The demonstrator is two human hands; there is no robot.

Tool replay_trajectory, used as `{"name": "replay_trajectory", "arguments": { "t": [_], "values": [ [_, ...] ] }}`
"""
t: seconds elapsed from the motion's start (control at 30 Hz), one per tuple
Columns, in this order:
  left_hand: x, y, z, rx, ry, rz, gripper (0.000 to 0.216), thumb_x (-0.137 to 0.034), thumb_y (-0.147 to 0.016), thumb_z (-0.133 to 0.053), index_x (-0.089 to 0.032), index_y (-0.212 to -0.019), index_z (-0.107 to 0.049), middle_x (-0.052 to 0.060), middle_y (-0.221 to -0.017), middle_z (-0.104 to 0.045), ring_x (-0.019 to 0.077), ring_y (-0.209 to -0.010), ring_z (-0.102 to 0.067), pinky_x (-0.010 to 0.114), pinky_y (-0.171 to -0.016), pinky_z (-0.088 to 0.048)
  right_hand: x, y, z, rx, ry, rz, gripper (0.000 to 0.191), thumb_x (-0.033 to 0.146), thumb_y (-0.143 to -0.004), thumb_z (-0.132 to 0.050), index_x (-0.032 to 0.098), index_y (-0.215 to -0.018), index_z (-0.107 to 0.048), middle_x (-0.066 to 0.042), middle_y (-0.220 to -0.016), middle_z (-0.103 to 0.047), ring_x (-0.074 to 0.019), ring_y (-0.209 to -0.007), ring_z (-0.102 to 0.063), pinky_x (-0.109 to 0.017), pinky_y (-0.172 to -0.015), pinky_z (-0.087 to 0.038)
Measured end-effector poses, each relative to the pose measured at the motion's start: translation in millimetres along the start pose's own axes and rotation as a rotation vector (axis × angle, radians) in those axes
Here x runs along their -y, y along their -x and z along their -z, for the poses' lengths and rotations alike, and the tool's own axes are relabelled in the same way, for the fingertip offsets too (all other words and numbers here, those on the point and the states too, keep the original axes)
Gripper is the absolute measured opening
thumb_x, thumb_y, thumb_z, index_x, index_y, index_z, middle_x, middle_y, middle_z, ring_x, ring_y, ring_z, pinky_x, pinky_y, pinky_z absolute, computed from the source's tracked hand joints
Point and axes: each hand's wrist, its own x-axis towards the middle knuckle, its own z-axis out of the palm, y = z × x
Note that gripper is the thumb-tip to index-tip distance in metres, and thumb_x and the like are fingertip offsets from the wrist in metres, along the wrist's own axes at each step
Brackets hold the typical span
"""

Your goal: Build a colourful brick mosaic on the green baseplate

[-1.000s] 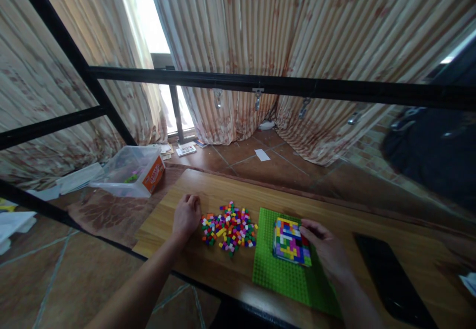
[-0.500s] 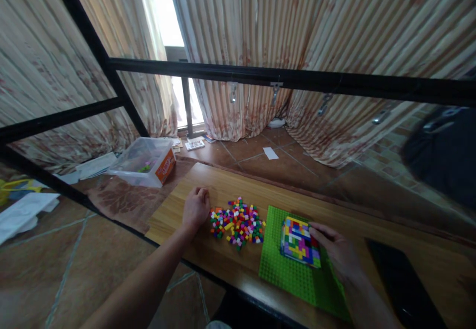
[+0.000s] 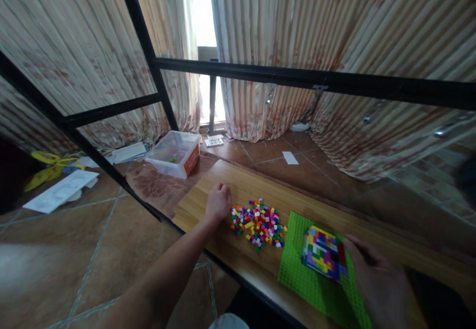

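Observation:
My left hand [image 3: 218, 201] rests on the wooden table with its fingers curled closed, just left of a pile of small coloured bricks [image 3: 262, 224]; nothing shows in it. Right of the pile lies a green studded baseplate [image 3: 292, 264]. On it sits a low rectangular block of many-coloured bricks [image 3: 323, 252]. My right hand [image 3: 366, 259] is at the block's right edge, above the plate. It is blurred, and its fingertips are partly hidden, so its grip is unclear.
A dark flat object [image 3: 435, 294] lies on the table [image 3: 226, 175] to the right. A clear plastic box [image 3: 167, 165] with an orange label stands on the floor mat. A black metal frame [image 3: 260, 73] crosses in front of curtains. Yellow and white items lie at far left.
The whole view has shifted left, so everything appears further right. The left hand stays beside the pile. The right hand remains by the block's right edge, now more blurred.

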Motion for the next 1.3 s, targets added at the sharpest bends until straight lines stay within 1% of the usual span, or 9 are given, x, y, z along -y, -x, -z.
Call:
{"name": "replay_trajectory", "arguments": {
  "t": [0.07, 0.17, 0.27, 0.6, 0.73, 0.83, 0.97, 1.17, 1.3],
  "values": [
    [0, 0, 0, 0.006, -0.009, 0.006, 0.019, -0.017, -0.089, -0.046, -0.019, -0.092, -0.064, 0.007, -0.096, -0.060, 0.0183, -0.091, -0.058, 0.030, -0.085, -0.045, 17, 20, -14, 0.069, -0.027, 0.174, 0.038, 0.055, -0.075, -0.057, 0.024, -0.090, -0.072, -0.008, -0.098, -0.071, -0.0268, -0.091, -0.065, -0.041, -0.085, -0.049],
    [1, -1, -1, 0.013, -0.018, 0.011, 0.018, -0.016, -0.089, -0.046, -0.018, -0.091, -0.064, 0.008, -0.096, -0.060, 0.0186, -0.092, -0.057, 0.031, -0.087, -0.045, 39, 51, -43, 0.314, -0.082, 0.479, 0.028, 0.048, -0.082, -0.056, 0.025, -0.085, -0.072, -0.007, -0.099, -0.070, -0.0242, -0.097, -0.063, -0.038, -0.090, -0.046],
    [1, 0, -2, 0.006, -0.009, 0.002, 0.020, -0.016, -0.090, -0.044, -0.018, -0.093, -0.064, 0.008, -0.097, -0.060, 0.0186, -0.092, -0.057, 0.031, -0.086, -0.045, 51, 67, -71, 0.436, -0.015, 0.603, 0.026, 0.039, -0.088, -0.051, 0.025, -0.092, -0.072, -0.007, -0.099, -0.069, -0.0221, -0.095, -0.062, -0.036, -0.088, -0.046],
    [1, 0, -3, 0.001, 0.020, 0.006, 0.018, -0.016, -0.089, -0.046, -0.018, -0.090, -0.063, 0.008, -0.097, -0.060, 0.0188, -0.091, -0.056, 0.032, -0.085, -0.045, 76, 32, -128, 0.416, 0.334, 0.770, 0.025, 0.029, -0.090, -0.049, 0.021, -0.101, -0.070, -0.008, -0.095, -0.067, -0.0232, -0.092, -0.059, -0.035, -0.084, -0.043],
    [2, 1, -4, -0.004, 0.025, 0.006, 0.018, -0.016, -0.089, -0.046, -0.019, -0.092, -0.063, 0.009, -0.098, -0.060, 0.0189, -0.093, -0.056, 0.032, -0.086, -0.045, 80, 32, -145, 0.386, 0.453, 0.780, 0.023, 0.028, -0.089, -0.050, 0.020, -0.092, -0.071, -0.010, -0.088, -0.067, -0.0251, -0.088, -0.057, -0.036, -0.080, -0.041],
    [3, 1, -5, -0.003, 0.042, 0.009, 0.018, -0.015, -0.089, -0.047, -0.019, -0.093, -0.063, 0.009, -0.099, -0.060, 0.0189, -0.094, -0.056, 0.032, -0.087, -0.045, 78, 34, -147, 0.381, 0.427, 0.774, 0.022, 0.025, -0.089, -0.048, 0.021, -0.086, -0.070, -0.009, -0.085, -0.066, -0.0244, -0.085, -0.057, -0.036, -0.078, -0.040],
    [2, 0, -4, -0.007, 0.029, 0.008, 0.017, -0.016, -0.089, -0.046, -0.019, -0.091, -0.063, 0.008, -0.098, -0.060, 0.0186, -0.093, -0.057, 0.032, -0.087, -0.045, 77, 41, -136, 0.383, 0.274, 0.727, 0.023, 0.027, -0.089, -0.045, 0.021, -0.087, -0.067, -0.008, -0.088, -0.068, -0.0240, -0.086, -0.059, -0.035, -0.079, -0.041],
    [2, 0, -2, -0.002, 0.023, 0.002, 0.017, -0.015, -0.089, -0.046, -0.019, -0.089, -0.063, 0.008, -0.095, -0.060, 0.0184, -0.090, -0.057, 0.031, -0.085, -0.045, 74, 56, -114, 0.459, 0.032, 0.521, 0.028, 0.039, -0.091, -0.042, 0.021, -0.091, -0.063, -0.004, -0.082, -0.070, -0.0201, -0.074, -0.063, -0.030, -0.068, -0.044],
    [1, 0, -1, -0.004, 0.022, 0.002, 0.019, -0.015, -0.089, -0.045, -0.019, -0.090, -0.063, 0.008, -0.096, -0.060, 0.0184, -0.092, -0.058, 0.031, -0.086, -0.045, 63, 62, -110, 0.404, -0.010, 0.493, 0.031, 0.041, -0.090, -0.042, 0.021, -0.091, -0.065, -0.005, -0.083, -0.072, -0.0207, -0.072, -0.066, -0.031, -0.068, -0.045]
  ]
}}
